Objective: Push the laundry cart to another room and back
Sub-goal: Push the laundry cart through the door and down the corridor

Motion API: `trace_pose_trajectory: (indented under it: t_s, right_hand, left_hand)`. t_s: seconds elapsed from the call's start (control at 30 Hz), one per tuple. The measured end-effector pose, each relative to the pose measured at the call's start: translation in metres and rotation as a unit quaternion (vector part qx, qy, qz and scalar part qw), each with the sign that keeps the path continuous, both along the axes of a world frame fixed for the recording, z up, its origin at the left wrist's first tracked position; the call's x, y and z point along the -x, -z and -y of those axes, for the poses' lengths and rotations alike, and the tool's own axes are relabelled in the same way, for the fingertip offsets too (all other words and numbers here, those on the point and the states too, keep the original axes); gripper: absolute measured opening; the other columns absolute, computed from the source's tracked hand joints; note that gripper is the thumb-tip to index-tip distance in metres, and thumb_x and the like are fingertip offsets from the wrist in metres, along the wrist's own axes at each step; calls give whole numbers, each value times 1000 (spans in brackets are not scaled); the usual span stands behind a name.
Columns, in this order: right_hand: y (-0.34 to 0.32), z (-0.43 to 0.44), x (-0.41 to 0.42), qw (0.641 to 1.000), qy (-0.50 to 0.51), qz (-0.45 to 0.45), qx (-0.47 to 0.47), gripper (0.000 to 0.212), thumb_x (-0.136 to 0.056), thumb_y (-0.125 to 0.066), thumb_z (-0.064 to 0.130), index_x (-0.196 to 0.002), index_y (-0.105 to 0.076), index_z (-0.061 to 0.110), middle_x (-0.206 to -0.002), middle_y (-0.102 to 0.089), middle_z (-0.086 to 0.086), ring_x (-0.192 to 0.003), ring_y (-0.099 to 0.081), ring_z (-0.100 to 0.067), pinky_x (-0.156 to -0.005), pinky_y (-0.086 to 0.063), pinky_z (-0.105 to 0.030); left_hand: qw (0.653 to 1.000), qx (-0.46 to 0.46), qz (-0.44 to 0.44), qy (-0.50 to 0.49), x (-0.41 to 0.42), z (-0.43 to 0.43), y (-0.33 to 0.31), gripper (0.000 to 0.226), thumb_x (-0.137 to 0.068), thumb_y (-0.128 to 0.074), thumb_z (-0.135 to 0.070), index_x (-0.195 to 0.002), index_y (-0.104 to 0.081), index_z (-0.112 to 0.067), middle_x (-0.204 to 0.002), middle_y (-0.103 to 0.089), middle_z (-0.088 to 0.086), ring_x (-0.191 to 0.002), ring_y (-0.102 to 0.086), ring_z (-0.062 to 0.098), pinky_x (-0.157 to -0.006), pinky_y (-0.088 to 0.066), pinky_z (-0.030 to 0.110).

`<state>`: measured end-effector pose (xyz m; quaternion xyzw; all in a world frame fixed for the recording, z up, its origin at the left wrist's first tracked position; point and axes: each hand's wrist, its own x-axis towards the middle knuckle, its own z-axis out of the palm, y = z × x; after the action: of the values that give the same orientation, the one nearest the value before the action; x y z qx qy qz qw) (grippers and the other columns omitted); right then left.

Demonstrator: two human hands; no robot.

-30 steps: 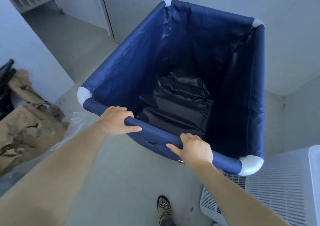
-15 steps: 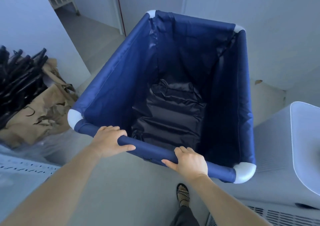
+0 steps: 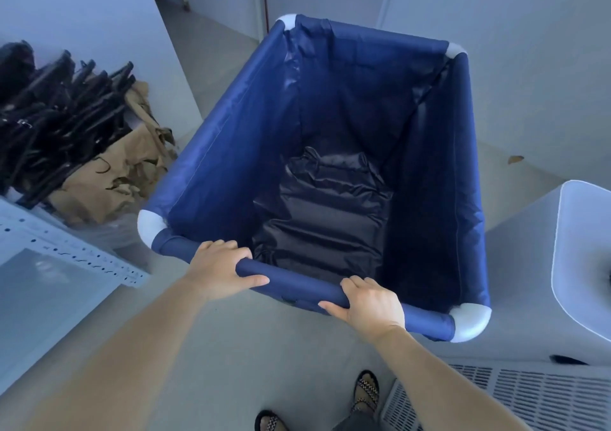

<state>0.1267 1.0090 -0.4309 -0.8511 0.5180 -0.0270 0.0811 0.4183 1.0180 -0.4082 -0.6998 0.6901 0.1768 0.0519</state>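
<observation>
While both hands clasp the near rail | laundry cart [image 3: 231, 152] just right of hanger pile [image 3: 56, 116] | left hand [image 3: 218, 272], right hand [image 3: 373, 308] wrapped tight | advise even push, steering toward doorway [image 3: 205, 23] beyond cart's far-left corner.

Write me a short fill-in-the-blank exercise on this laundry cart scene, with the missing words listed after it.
1. Both the left hand and the right hand grip the near top ____ of the laundry cart.
2. The cart's fabric walls are ____ in colour.
3. A ____ padded item lies at the bottom of the cart.
4. The cart's four top corner caps are ____.

Missing words: rail; blue; black; white
</observation>
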Motion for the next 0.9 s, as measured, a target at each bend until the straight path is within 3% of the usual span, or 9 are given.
trace_pose_trajectory:
  t_s: [0.1, 0.17, 0.4, 0.5, 0.7, 0.9]
  right_hand:
    - [-6, 3, 16, 997, -15, -26, 68, 50, -59, -71, 70, -62, -58, 21, -55, -53, 12, -50, -52, -11, -38, -22, -18]
    - [-7, 9, 29, 995, -17, -18, 96, 49, -53, -75, 67, -58, -58, 22, -51, -51, 13, -44, -49, -10, -37, -20, -15]
    - [-6, 31, 40, 995, -22, -12, 100, 49, -54, -75, 67, -58, -60, 21, -51, -52, 12, -44, -49, -11, -37, -21, -15]
    - [-6, 42, 35, 994, -26, -8, 105, 49, -56, -73, 68, -59, -60, 21, -51, -52, 11, -44, -49, -11, -36, -22, -15]
    - [-2, 71, 37, 994, -30, -5, 108, 49, -56, -74, 66, -59, -60, 20, -51, -53, 10, -45, -51, -12, -34, -28, -17]
    - [0, 121, 50, 992, -39, -8, 122, 50, -54, -76, 66, -58, -60, 20, -52, -54, 11, -46, -52, -12, -35, -25, -15]
  left_hand:
    - [1000, 11, -8, -11, 19, -3, 2, 47, -69, -43, -81, -86, -53, -38, -79, -47, -15, -84, -44, 12, -84, -28, 29]
    - [1000, 18, -6, -12, 32, -1, 2, 51, -66, -39, -83, -87, -54, -39, -79, -47, -15, -83, -42, 11, -82, -26, 28]
    - [1000, 23, 3, -20, 44, 17, 1, 56, -65, -37, -83, -89, -56, -37, -78, -47, -15, -81, -42, 12, -80, -26, 28]
    - [999, 23, 3, -23, 40, 29, -1, 63, -58, -27, -85, -87, -56, -36, -78, -49, -14, -82, -44, 12, -81, -28, 28]
    - [999, 20, -8, -26, 40, 58, 2, 45, -71, -46, -77, -86, -56, -36, -78, -49, -13, -83, -45, 12, -82, -28, 29]
    - [999, 21, 1, -29, 53, 102, 4, 46, -72, -45, -78, -87, -56, -36, -79, -50, -13, -83, -45, 12, -82, -30, 30]
